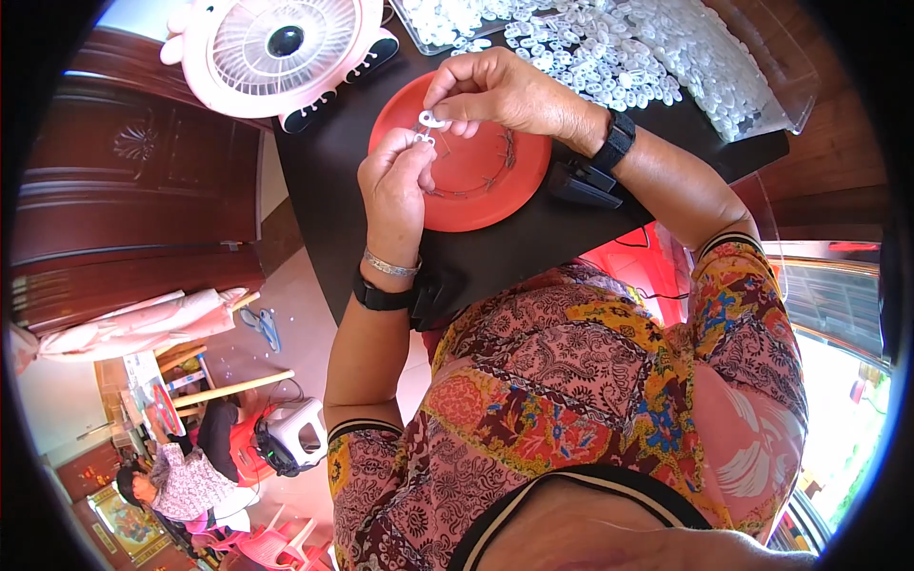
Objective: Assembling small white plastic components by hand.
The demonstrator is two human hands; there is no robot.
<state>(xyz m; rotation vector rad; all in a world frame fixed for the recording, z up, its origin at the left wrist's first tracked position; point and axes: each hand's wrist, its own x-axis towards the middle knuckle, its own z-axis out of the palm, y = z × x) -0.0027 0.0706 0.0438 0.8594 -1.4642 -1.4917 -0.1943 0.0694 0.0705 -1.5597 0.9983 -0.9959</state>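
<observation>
Both hands meet above a red plate (495, 195) on the dark table (324, 181). Left hand (395, 186) is curled nearly shut, its fingertips pinching a small white plastic piece (422, 139) at the top of the fist. Right hand (495, 90) reaches in from the right, thumb and forefinger closed on another small white piece (430, 120), just above the first and touching or nearly touching it. Along the plate's inner rim lies a thin ring of dark wire or thread; I cannot tell which. Beyond the plate, a clear plastic bag (762, 76) lies open, full of many more small white pieces (619, 48). A pink fan (281, 48) stands to the left of that pile.
</observation>
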